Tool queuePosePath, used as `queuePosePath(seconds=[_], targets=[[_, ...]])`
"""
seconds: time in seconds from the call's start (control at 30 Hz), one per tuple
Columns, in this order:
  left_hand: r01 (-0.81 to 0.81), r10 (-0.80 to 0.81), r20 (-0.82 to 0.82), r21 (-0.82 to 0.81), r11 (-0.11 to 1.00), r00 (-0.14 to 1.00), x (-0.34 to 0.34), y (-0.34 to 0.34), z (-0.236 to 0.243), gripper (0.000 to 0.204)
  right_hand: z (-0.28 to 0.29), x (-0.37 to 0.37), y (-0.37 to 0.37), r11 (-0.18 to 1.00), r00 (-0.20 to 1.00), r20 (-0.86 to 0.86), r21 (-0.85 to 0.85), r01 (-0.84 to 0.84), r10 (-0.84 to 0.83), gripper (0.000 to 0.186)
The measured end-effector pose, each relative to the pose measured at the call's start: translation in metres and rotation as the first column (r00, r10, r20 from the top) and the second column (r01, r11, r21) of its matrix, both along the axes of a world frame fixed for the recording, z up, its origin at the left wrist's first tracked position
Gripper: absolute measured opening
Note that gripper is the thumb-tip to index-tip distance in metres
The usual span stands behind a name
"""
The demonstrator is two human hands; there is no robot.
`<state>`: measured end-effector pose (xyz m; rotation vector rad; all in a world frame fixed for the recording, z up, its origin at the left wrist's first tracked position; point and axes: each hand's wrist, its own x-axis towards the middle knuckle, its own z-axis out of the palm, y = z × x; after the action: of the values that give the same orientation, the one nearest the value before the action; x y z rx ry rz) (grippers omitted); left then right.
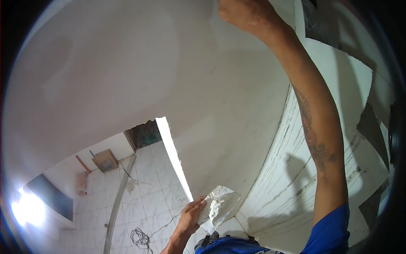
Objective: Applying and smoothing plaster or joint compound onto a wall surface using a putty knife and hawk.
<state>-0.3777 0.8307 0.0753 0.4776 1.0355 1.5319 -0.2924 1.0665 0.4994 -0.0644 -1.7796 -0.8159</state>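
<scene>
My left hand [191, 216] is low in the middle, its fingers closed on the edge of a flat, pale plate [230, 200]. A lump of white putty [216, 207] lies on that plate. My right arm reaches up along the right side, and my right hand [247, 13] is at the top edge of the picture, close against a broad off-white plastered surface [203, 84]. The right hand looks curled. Its fingertips and whatever it may hold are out of sight.
A bright white edge [172, 154] borders the plastered surface. Below lie a tiled floor [150, 169], a coiled cable [140, 238], a long straight bar [118, 203] and a framed box [105, 161]. A glaring lamp [28, 210] shines at left; a streaked white wall [292, 182] stands right.
</scene>
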Motion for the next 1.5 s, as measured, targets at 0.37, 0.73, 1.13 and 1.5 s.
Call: queuePosePath(seconds=[0.37, 0.73, 1.13, 1.5], targets=[[-0.058, 0.058, -0.031, -0.006, 0.998, 0.998, 0.004, 0.002, 0.008, 0.041, -0.195, -0.009, 0.025, 0.995, 0.983, -0.177, 0.097, -0.027, 0.044, 0.036], [-0.297, 0.312, -0.199, 0.102, 0.949, 0.929, 0.017, -0.023, 0.016, 0.045, -0.327, 0.071, 0.000, 0.927, 0.977, 0.122, -0.353, -0.124, 0.177, 0.048], [-0.198, 0.249, -0.233, 0.222, 0.955, 0.940, 0.022, -0.006, 0.058, 0.044, -0.289, 0.143, -0.085, 0.829, 0.632, 0.546, -0.454, -0.328, 0.549, 0.026], [-0.186, 0.223, -0.204, 0.185, 0.965, 0.953, 0.028, 0.016, 0.042, 0.044, -0.290, 0.152, -0.075, 0.890, 0.453, 0.771, -0.434, -0.142, 0.448, 0.028]])
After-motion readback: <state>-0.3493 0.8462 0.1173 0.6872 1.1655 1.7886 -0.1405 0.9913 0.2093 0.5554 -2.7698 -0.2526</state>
